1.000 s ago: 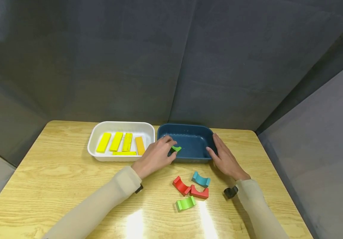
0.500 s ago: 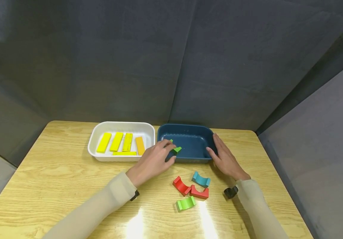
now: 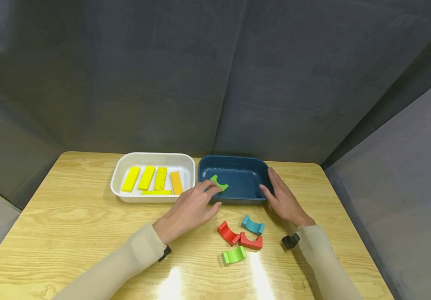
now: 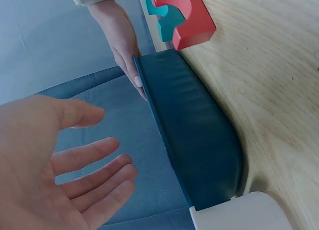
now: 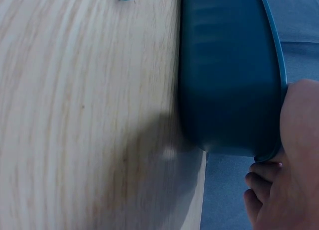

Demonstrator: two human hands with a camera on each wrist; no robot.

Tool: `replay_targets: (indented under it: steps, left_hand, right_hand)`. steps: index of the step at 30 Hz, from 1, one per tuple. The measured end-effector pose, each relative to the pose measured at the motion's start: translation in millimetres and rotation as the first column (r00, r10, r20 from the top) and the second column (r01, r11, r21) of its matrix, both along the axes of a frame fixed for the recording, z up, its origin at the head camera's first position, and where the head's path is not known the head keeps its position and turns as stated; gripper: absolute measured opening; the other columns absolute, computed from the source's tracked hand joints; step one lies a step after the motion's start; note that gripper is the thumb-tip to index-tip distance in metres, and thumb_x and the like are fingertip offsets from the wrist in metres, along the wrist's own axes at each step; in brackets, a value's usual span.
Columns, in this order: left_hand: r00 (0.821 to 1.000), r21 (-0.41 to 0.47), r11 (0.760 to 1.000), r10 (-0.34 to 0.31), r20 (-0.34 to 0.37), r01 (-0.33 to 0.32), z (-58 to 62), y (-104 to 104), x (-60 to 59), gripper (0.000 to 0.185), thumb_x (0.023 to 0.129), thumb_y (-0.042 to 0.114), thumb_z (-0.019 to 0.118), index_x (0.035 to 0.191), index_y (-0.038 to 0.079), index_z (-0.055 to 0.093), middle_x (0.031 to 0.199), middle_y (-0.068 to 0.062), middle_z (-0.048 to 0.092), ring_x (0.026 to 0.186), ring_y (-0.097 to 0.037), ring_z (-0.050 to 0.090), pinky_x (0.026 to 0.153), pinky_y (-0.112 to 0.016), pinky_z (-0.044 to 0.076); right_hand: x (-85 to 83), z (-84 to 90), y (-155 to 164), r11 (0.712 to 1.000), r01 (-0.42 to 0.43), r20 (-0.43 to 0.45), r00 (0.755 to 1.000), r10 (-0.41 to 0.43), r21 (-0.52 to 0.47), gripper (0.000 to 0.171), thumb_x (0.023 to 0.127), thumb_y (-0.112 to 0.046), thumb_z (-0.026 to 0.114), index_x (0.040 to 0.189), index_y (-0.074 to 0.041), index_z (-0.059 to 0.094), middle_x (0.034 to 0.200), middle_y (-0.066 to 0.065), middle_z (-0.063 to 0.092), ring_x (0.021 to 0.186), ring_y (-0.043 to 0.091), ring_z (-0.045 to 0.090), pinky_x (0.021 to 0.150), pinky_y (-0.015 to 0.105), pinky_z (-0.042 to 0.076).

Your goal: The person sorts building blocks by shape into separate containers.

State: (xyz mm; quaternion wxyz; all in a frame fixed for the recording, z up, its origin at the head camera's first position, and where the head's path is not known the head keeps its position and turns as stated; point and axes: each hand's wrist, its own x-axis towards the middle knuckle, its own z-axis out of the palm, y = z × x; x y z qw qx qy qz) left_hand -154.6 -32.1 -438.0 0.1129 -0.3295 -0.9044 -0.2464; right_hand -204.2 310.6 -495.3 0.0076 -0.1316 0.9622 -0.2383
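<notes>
The left hand [image 3: 189,210] hovers at the near rim of the dark blue plastic tray [image 3: 253,199], fingers spread and relaxed, holding nothing. A green arch-shaped wooden block [image 3: 218,183] lies inside that tray, just beyond its fingertips. The right hand [image 3: 283,200] rests flat against the tray's right wall, fingers straight. Two red arch blocks [image 3: 238,237], a teal arch block [image 3: 253,225] and another green arch block [image 3: 233,255] lie on the light wooden table [image 3: 69,216].
</notes>
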Motion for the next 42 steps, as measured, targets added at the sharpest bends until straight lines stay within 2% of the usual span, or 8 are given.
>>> replay_targets:
  steps: [3,11,15,21,26,34,42]
  left_hand:
    - [1.0,0.017,1.0,-0.014,-0.024,0.014,1.2,-2.8,4.3,0.038,0.098,0.023,0.079,0.132,0.005,0.074,0.133,-0.011,0.069,0.111,-0.025,0.072,0.083,-0.032,0.065]
    - [0.998,0.043,0.998,-0.053,-0.038,0.055,4.0,-9.4,17.9,0.038,0.096,0.021,0.082,0.13,0.005,0.076,0.13,-0.011,0.071,0.109,-0.024,0.072,0.083,-0.031,0.065]
    - [0.997,0.063,0.995,-0.074,-0.018,0.075,3.8,-11.4,25.9,0.039,0.095,0.021,0.083,0.13,0.005,0.075,0.13,-0.012,0.071,0.112,-0.025,0.072,0.089,-0.036,0.065]
    - [0.993,0.055,0.993,-0.105,0.046,0.103,-1.1,-10.8,39.7,0.044,0.095,0.019,0.084,0.134,0.004,0.071,0.133,-0.01,0.068,0.113,-0.023,0.071,0.089,-0.036,0.065]
    - [0.99,0.026,0.992,-0.124,0.068,0.123,-7.3,-9.0,47.3,0.045,0.096,0.019,0.083,0.137,0.006,0.069,0.136,-0.01,0.068,0.119,-0.023,0.07,0.092,-0.036,0.064]
    - [0.978,-0.067,0.987,-0.135,0.159,0.147,-15.5,-9.5,47.5,0.049,0.099,0.02,0.079,0.144,0.007,0.064,0.147,-0.011,0.063,0.13,-0.026,0.065,0.099,-0.041,0.062]
    - [0.967,-0.093,0.98,-0.152,0.207,0.174,-22.8,-6.0,41.0,0.052,0.099,0.017,0.079,0.147,0.007,0.062,0.15,-0.01,0.06,0.133,-0.025,0.063,0.102,-0.04,0.06]
  right_hand:
    - [-0.1,0.6,-0.5,1.0,-0.003,0.002,1.0,0.003,-0.004,0.08,0.115,-0.05,0.042,0.172,-0.005,0.008,0.18,0.012,0.006,0.165,0.04,0.013,0.13,0.064,0.017]
    - [-1.0,0.4,-0.7,1.0,-0.005,-0.005,1.0,0.005,-0.001,0.08,0.115,-0.049,0.042,0.172,-0.005,0.008,0.18,0.013,0.006,0.164,0.042,0.014,0.13,0.064,0.018]
    - [-1.3,0.4,-0.4,1.0,-0.008,-0.006,1.0,0.008,0.0,0.079,0.116,-0.049,0.042,0.172,-0.005,0.008,0.18,0.012,0.005,0.164,0.042,0.014,0.13,0.064,0.018]
    - [-1.8,-0.2,0.4,1.0,-0.01,-0.005,1.0,0.01,0.0,0.079,0.116,-0.049,0.041,0.172,-0.006,0.008,0.181,0.012,0.005,0.165,0.04,0.013,0.13,0.064,0.018]
    - [-1.6,0.0,0.9,1.0,-0.009,-0.004,1.0,0.009,-0.007,0.079,0.116,-0.05,0.041,0.173,-0.006,0.007,0.181,0.011,0.004,0.165,0.04,0.011,0.13,0.064,0.017]
    - [-1.4,-1.6,0.7,1.0,-0.006,-0.001,1.0,0.006,0.001,0.079,0.116,-0.049,0.041,0.173,-0.006,0.007,0.181,0.012,0.005,0.165,0.041,0.013,0.13,0.064,0.018]
    - [-0.3,-0.5,-0.1,1.0,-0.004,-0.004,1.0,0.004,-0.006,0.079,0.116,-0.05,0.041,0.172,-0.006,0.007,0.18,0.012,0.005,0.164,0.043,0.014,0.13,0.064,0.018]
